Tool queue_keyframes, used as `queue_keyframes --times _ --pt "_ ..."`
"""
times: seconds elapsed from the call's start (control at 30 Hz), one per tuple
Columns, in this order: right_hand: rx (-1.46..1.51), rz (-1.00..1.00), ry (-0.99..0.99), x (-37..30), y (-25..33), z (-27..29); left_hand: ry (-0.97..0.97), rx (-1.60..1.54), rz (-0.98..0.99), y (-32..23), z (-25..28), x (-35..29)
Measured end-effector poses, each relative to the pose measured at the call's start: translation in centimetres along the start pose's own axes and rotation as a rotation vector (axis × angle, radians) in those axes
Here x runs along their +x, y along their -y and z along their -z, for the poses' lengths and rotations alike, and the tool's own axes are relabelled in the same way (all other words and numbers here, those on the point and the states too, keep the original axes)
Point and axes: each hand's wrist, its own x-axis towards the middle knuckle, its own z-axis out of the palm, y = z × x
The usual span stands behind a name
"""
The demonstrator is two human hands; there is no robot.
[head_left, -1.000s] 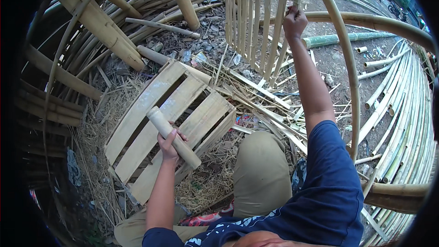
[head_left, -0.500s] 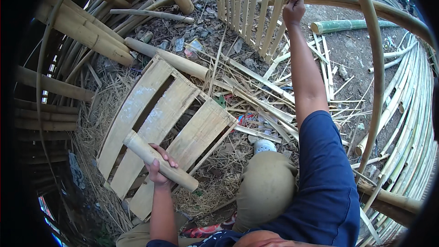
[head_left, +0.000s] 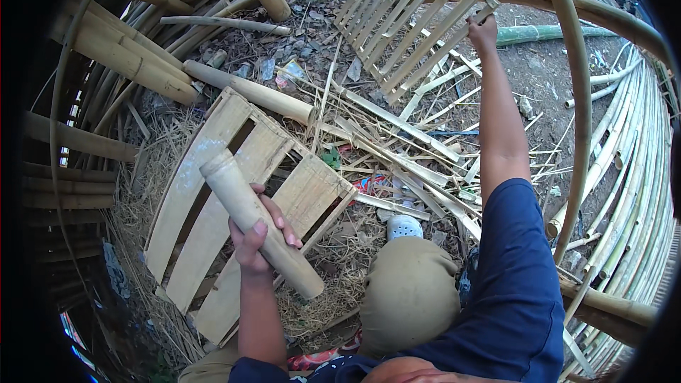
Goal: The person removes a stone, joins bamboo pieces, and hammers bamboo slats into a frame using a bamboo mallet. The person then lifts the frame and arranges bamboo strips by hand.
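Note:
A short, thick bamboo tube (head_left: 225, 176) is gripped by my left hand (head_left: 257, 240), fingers and thumb wrapped around its middle. It tilts over a low wooden crate or bench (head_left: 312, 188) with wide, pale slats. My right arm reaches far forward. At its end my right hand (head_left: 484, 34) is closed on the near right corner of a slatted bamboo panel (head_left: 447, 46), which leans at a slant above the ground. My knee (head_left: 408, 294) and a light perforated shoe (head_left: 404, 227) show beside the crate.
Split bamboo strips (head_left: 397, 128) and shavings litter the ground. A long bamboo pole (head_left: 255, 92) lies behind the crate. Stacked poles (head_left: 631, 191) line the right side, with a curved upright pole (head_left: 580, 99) before them. Thick poles (head_left: 120, 57) jut in at left.
The slatted panel has swung from near upright to a flatter slant as my right hand moved right and slightly nearer. My left hand has lifted the bamboo tube and tilted it more steeply.

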Motion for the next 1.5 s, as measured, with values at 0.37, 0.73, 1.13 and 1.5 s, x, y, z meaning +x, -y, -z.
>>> queue_keyframes --times 0.37,0.73,1.13,1.5 --pt "0.272 -0.172 0.119 1.3 -1.3 1.5 0.27 -0.124 0.116 7.1 -5.7 13.4" --pt "-0.209 -0.411 -0.076 -12.7 -9.2 4.9 0.345 -0.192 0.153 9.5 -6.4 14.3" --pt "-0.767 -0.796 0.445 -24.0 -25.2 16.0 0.378 -0.15 0.153 10.1 -6.7 14.8" --pt "-0.82 -0.73 0.41 -22.5 -24.7 14.8 0.332 -0.08 0.137 9.4 -6.4 14.7"
